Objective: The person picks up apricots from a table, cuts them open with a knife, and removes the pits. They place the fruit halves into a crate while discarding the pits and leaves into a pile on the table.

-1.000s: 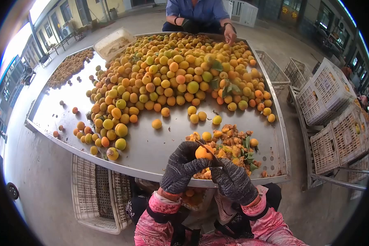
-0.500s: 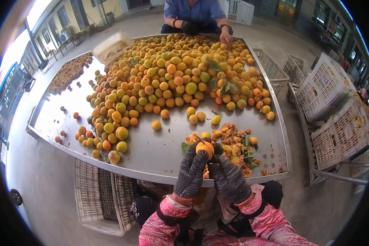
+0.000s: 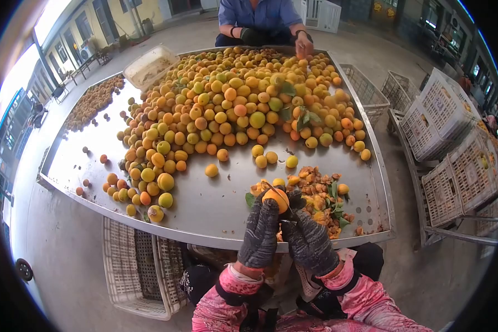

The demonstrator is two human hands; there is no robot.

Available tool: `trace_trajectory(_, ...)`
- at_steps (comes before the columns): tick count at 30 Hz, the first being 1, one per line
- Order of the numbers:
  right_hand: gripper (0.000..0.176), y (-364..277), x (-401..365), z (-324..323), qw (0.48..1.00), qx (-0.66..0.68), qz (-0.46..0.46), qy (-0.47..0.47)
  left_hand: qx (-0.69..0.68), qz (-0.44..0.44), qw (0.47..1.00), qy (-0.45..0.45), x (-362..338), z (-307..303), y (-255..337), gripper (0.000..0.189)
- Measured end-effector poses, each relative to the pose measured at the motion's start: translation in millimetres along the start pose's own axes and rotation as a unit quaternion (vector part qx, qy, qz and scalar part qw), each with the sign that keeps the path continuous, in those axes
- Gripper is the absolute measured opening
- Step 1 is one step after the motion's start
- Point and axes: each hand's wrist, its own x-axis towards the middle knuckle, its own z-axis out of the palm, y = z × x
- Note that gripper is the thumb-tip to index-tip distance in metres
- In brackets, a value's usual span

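Observation:
My left hand, in a dark grey knit glove, is closed around an orange-yellow apricot just above the table's near edge. Beside it, my right hand, gloved alike, grips a thin curved blade-like tool that lies against the fruit. Its exact kind is too small to make out. Behind my right hand spreads a heap of apricot scraps with some green leaves. A large pile of whole apricots covers the far half of the metal table.
Across the table a person in a blue shirt reaches into the pile. A white plastic tub sits at the far left. Stacked crates stand on a cart at right. Below the table edge is another crate.
My hands stay together at the apricot, with the fruit and tool shifted very slightly. The other person's bare hand has lifted a little and moved back from the pile.

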Motion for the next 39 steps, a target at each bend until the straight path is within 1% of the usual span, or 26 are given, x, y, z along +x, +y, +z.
trace_trajectory(1,0.027,2,2,-2,1.000,0.005,-0.020,0.014,-0.022,-0.030,0.999,-0.005,1,-1,2,0.054)
trace_trajectory(3,0.027,1,4,-11,0.999,0.009,-0.041,0.029,0.008,-0.026,0.999,-0.035,4,-6,12,0.054)
trace_trajectory(5,0.027,-7,3,-24,0.992,-0.113,-0.032,-0.053,0.040,-0.024,0.997,-0.062,4,-6,24,0.054)
trace_trajectory(6,0.027,-14,5,-26,0.992,-0.112,-0.031,-0.052,0.076,-0.003,0.995,-0.057,4,-3,32,0.053)
trace_trajectory(8,0.028,-25,10,-30,0.991,-0.075,0.045,-0.100,0.112,0.019,0.992,-0.053,3,0,34,0.052)
trace_trajectory(9,0.028,-20,8,-24,0.991,-0.074,0.045,-0.100,0.104,0.026,0.993,-0.042,2,0,31,0.050)
trace_trajectory(11,0.029,-4,5,-7,0.998,0.054,0.045,-0.004,0.098,0.033,0.994,-0.032,0,4,20,0.049)
trace_trajectory(12,0.029,1,5,-7,0.998,0.053,0.045,-0.003,0.053,0.020,0.998,0.006,-2,7,11,0.047)
trace_trajectory(13,0.031,6,6,-8,0.987,-0.130,-0.096,0.005,0.008,0.008,0.999,0.045,-2,8,5,0.046)
trace_trajectory(14,0.032,8,5,-9,0.924,-0.305,-0.232,0.012,0.056,0.002,0.997,0.049,0,6,5,0.044)
trace_trajectory(15,0.032,7,5,-11,0.924,-0.305,-0.232,0.012,0.056,0.001,0.997,0.049,0,6,7,0.044)
trace_trajectory(17,0.034,2,2,-15,0.982,-0.168,-0.085,-0.024,0.032,-0.051,0.998,0.036,1,6,14,0.033)
trace_trajectory(18,0.034,-1,2,-16,0.982,-0.168,-0.085,-0.024,0.032,-0.051,0.997,0.036,2,6,13,0.033)
trace_trajectory(19,0.035,-4,2,-16,0.995,-0.089,-0.008,-0.039,0.039,-0.044,0.998,0.026,2,6,12,0.030)
trace_trajectory(20,0.037,-6,2,-17,0.996,-0.009,0.069,-0.054,0.046,-0.037,0.998,0.016,2,6,11,0.028)
trace_trajectory(21,0.037,-7,1,-20,0.996,-0.008,0.069,-0.054,0.047,-0.037,0.998,0.016,0,6,13,0.028)
trace_trajectory(23,0.037,-7,1,-32,0.954,0.151,0.207,-0.154,0.068,-0.022,0.997,0.015,-2,7,19,0.024)
trace_trajectory(27,0.035,-20,4,-41,0.922,0.229,0.245,-0.192,0.040,-0.013,0.998,-0.036,-3,3,13,0.026)
trace_trajectory(29,0.033,0,-1,-25,0.969,0.134,0.181,-0.099,0.051,0.028,0.998,0.017,3,2,-1,0.028)
trace_trajectory(30,0.033,-2,-1,-25,0.969,0.135,0.181,-0.098,0.052,0.027,0.998,0.015,6,1,-4,0.028)
trace_trajectory(32,0.026,-8,1,-27,0.985,0.074,0.157,0.002,0.017,-0.002,0.999,0.051,12,-1,-7,0.029)
trace_trajectory(33,0.026,-11,3,-30,0.985,0.073,0.157,0.000,0.016,-0.002,0.999,0.052,11,-3,-4,0.029)
trace_trajectory(35,0.031,-18,11,-40,0.980,0.168,0.087,0.063,-0.014,-0.125,0.991,-0.047,7,-7,8,0.034)
trace_trajectory(36,0.036,-31,16,-43,0.975,0.201,0.087,0.024,0.019,-0.147,0.986,-0.070,4,0,17,0.034)
trace_trajectory(37,0.036,-24,14,-43,0.975,0.200,0.089,0.027,0.019,-0.151,0.986,-0.072,1,4,15,0.034)
trace_trajectory(39,0.044,1,11,-39,0.982,0.123,0.129,-0.061,0.006,-0.177,0.983,-0.052,-3,11,9,0.032)
